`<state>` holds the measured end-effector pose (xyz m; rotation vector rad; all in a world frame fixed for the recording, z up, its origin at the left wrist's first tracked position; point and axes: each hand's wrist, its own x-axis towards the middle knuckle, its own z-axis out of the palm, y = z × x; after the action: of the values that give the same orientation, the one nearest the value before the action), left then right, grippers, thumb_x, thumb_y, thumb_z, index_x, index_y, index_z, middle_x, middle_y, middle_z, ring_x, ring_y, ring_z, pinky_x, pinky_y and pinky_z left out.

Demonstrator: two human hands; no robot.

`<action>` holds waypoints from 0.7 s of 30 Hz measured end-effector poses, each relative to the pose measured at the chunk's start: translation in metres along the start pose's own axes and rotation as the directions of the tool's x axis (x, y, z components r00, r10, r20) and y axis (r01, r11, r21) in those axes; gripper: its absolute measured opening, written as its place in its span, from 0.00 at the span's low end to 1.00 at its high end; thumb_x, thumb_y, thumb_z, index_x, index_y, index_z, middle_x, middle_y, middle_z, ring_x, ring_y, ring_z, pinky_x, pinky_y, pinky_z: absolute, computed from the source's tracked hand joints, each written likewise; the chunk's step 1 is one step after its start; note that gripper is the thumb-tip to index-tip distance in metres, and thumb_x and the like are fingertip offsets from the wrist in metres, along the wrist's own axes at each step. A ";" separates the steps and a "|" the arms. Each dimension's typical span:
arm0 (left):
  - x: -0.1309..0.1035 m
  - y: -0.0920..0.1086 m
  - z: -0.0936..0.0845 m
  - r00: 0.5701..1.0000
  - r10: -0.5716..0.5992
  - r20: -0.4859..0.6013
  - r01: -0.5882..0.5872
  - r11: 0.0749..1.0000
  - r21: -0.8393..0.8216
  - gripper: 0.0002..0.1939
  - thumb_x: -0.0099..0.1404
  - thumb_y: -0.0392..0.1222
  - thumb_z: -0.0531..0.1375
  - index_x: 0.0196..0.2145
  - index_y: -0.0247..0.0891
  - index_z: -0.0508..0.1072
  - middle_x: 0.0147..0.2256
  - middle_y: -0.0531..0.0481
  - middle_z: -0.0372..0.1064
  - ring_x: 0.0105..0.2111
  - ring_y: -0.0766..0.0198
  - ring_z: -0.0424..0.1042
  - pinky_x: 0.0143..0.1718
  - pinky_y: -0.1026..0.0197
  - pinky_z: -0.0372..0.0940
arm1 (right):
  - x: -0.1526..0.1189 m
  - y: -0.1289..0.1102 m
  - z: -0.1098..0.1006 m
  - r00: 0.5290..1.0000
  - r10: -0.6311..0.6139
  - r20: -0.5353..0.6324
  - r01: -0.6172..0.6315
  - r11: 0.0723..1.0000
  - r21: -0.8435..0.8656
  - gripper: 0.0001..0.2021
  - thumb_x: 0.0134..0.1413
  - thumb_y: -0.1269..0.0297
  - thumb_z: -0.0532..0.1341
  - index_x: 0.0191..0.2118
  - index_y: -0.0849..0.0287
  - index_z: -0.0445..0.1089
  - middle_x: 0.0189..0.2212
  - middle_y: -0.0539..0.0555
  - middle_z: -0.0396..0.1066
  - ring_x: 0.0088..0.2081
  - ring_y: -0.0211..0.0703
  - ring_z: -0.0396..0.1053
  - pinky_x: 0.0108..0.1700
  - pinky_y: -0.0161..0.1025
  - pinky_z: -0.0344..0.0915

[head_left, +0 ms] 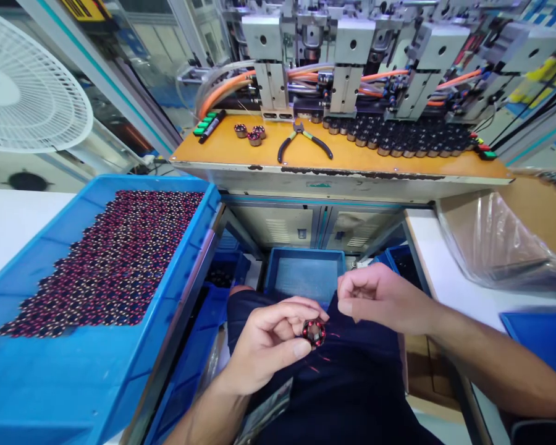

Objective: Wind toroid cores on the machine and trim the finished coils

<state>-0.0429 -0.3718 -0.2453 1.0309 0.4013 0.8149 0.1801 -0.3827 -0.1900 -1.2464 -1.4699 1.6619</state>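
My left hand (278, 339) pinches a small motor stator (314, 333) between thumb and fingers, above my lap. The stator is a dark ring with red windings round its open centre, and its face is turned up toward me. Up and to the right of it, apart from the stator, is my right hand (375, 295). Its fingers are curled, with the thumb pressed against the index finger; whatever lies between them, if anything, is hidden. A few thin red wire scraps (313, 369) lie on the dark cloth over my legs.
A blue tray (120, 371) at left holds rows of similar stators (115, 259). Cutting pliers (301, 139), a few stators (254, 137) and a dense group of dark parts (398, 136) sit on the orange bench (352, 164) below the machine. A blue bin (306, 272) stands beyond my knees.
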 end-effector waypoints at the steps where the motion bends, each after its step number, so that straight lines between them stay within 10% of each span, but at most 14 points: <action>1: 0.000 0.001 0.001 1.000 -0.014 0.016 0.015 1.000 -0.006 0.14 0.58 0.37 0.69 0.44 0.43 0.81 0.43 0.46 0.76 0.35 0.68 0.75 0.39 0.67 0.70 | 0.002 -0.003 -0.003 0.999 -0.045 0.007 0.046 0.998 -0.045 0.12 0.54 0.59 0.68 0.29 0.63 0.69 0.26 0.48 0.67 0.28 0.33 0.63 0.31 0.31 0.60; 7: 0.002 0.005 0.010 0.992 -0.104 0.075 0.106 0.994 -0.018 0.13 0.57 0.39 0.70 0.42 0.42 0.82 0.34 0.49 0.76 0.31 0.70 0.72 0.36 0.69 0.69 | 0.023 -0.016 0.003 0.913 -0.319 0.254 0.361 0.922 -0.139 0.07 0.52 0.66 0.70 0.36 0.61 0.75 0.36 0.50 0.69 0.38 0.35 0.68 0.45 0.33 0.63; 10: -0.002 0.005 0.009 0.994 -0.098 0.038 0.098 0.995 -0.002 0.14 0.56 0.38 0.70 0.43 0.43 0.82 0.33 0.49 0.77 0.30 0.70 0.73 0.34 0.70 0.68 | 0.024 -0.013 0.010 0.909 -0.371 0.191 0.399 0.907 -0.137 0.05 0.56 0.69 0.67 0.30 0.63 0.74 0.32 0.49 0.69 0.35 0.33 0.67 0.42 0.32 0.63; 15: -0.006 0.003 0.003 0.999 -0.023 -0.035 0.022 1.000 -0.004 0.16 0.56 0.36 0.70 0.43 0.44 0.82 0.43 0.46 0.77 0.37 0.66 0.77 0.39 0.68 0.71 | 0.006 -0.008 0.016 0.958 -0.276 -0.072 0.259 0.948 -0.187 0.08 0.58 0.70 0.65 0.27 0.62 0.71 0.27 0.46 0.69 0.31 0.32 0.65 0.36 0.30 0.60; 21: -0.002 0.003 0.007 0.998 0.039 -0.046 -0.039 0.999 0.013 0.14 0.55 0.33 0.70 0.40 0.42 0.82 0.41 0.46 0.77 0.32 0.69 0.76 0.35 0.69 0.71 | -0.008 -0.018 0.019 0.991 -0.072 -0.109 0.059 0.991 -0.119 0.08 0.56 0.66 0.65 0.27 0.61 0.71 0.26 0.47 0.69 0.28 0.32 0.64 0.32 0.30 0.59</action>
<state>-0.0414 -0.3766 -0.2394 1.0355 0.4268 0.8732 0.1636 -0.3941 -0.1718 -1.3169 -1.5391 1.4572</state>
